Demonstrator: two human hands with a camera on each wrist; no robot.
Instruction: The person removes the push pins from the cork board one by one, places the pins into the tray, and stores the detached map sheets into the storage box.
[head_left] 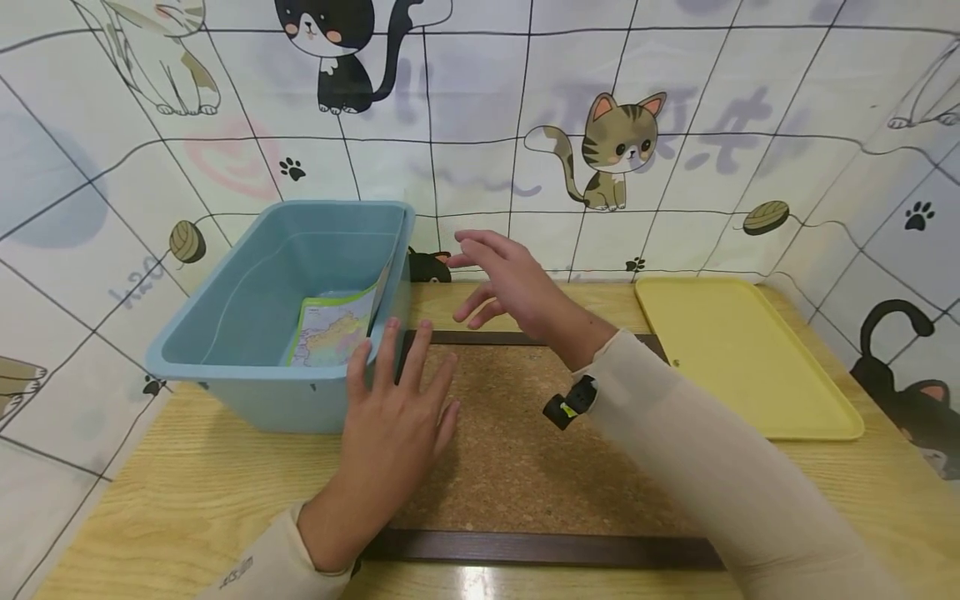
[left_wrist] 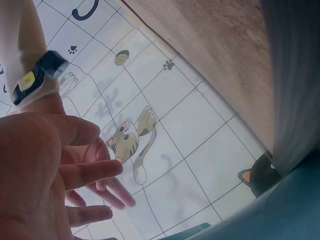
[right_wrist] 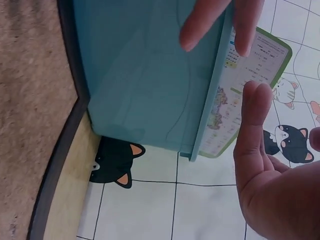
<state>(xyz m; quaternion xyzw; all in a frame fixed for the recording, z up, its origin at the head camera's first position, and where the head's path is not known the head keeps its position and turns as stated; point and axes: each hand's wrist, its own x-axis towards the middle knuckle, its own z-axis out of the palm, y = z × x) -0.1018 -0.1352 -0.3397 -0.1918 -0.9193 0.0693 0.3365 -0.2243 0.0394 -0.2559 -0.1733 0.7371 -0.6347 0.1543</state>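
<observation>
My left hand (head_left: 393, 425) is spread, fingers extended, at the front right corner of a blue plastic tub (head_left: 262, 404). Whether its fingertips touch the rim, I cannot tell. My right hand (head_left: 513, 283) hovers to the right of the tub, over the far part of a cork board (head_left: 540, 450), its fingers loosely bent around nothing. Inside the tub lies a green-edged map sheet (head_left: 326, 333); a second panel leans against the tub's right wall. In the right wrist view a printed map card (right_wrist: 265, 60) shows beyond the tub's rim.
A yellow tray (head_left: 750, 358) lies at the right on the wooden table (head_left: 210, 492). The cork board has dark frame strips along its near and far edges. Behind everything hangs a cat-patterned sheet (head_left: 480, 100).
</observation>
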